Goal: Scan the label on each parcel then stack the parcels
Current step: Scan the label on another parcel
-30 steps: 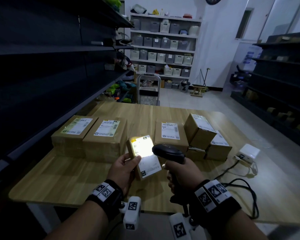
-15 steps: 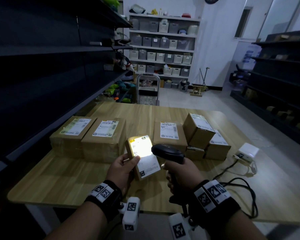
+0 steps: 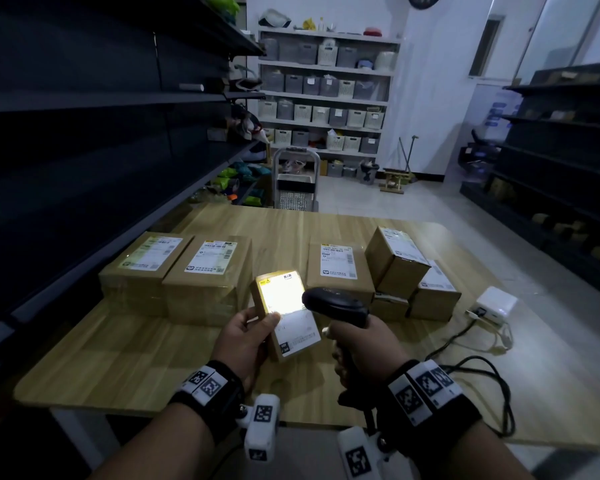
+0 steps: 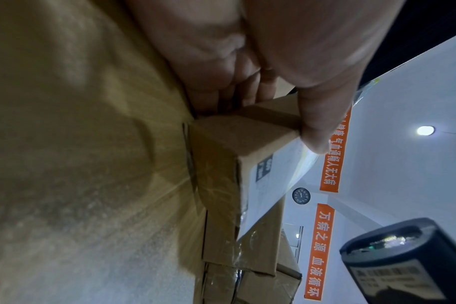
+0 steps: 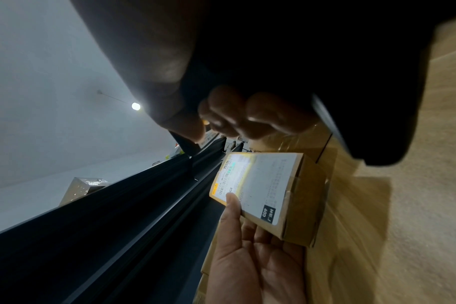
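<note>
My left hand (image 3: 246, 337) grips a small brown parcel (image 3: 291, 327) above the wooden table (image 3: 118, 355), thumb on its white label, which faces up. The same small parcel (image 5: 273, 191) shows in the right wrist view and as the small parcel (image 4: 221, 185) in the left wrist view. My right hand (image 3: 364, 348) holds a black barcode scanner (image 3: 333, 303) by its handle. The scanner's head points at the label and lights its upper half bright white. Two large parcels (image 3: 177, 275) sit side by side at the left. A flat parcel (image 3: 336, 268) and three small boxes (image 3: 409, 278) lie at centre right.
A white power adapter (image 3: 496, 304) with black cables (image 3: 478, 372) lies at the table's right side. Dark shelving (image 3: 101, 133) runs close along the table's left edge. More dark shelves (image 3: 561, 150) stand at the right. A trolley (image 3: 295, 181) stands beyond the table.
Both hands, the parcel and the scanner stay in nearly the same place. The scanner light remains on the label.
</note>
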Tool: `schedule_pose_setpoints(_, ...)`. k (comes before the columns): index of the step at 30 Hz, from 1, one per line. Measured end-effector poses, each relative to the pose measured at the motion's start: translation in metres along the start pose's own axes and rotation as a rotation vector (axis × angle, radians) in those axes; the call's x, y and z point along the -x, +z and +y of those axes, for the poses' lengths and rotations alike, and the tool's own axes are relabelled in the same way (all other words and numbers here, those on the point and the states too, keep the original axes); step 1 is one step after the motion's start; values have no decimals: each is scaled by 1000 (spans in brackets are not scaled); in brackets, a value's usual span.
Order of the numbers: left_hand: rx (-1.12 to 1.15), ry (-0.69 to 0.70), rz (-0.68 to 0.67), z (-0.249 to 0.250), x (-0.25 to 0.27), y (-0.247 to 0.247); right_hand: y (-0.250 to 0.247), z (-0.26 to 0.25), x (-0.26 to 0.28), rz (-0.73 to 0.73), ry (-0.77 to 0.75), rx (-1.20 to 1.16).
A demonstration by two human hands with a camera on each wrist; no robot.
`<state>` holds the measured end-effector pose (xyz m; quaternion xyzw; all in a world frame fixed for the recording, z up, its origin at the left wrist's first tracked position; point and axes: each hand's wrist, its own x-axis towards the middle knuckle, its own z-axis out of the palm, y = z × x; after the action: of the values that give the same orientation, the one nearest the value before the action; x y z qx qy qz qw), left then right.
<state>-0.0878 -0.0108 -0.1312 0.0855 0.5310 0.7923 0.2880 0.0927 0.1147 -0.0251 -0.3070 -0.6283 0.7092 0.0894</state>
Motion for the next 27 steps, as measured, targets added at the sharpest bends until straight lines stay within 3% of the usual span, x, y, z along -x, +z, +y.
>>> schedule_pose_setpoints(27, -1, 24, -38, 0, 1, -3, -10, -12, 11, 15, -64, 62)
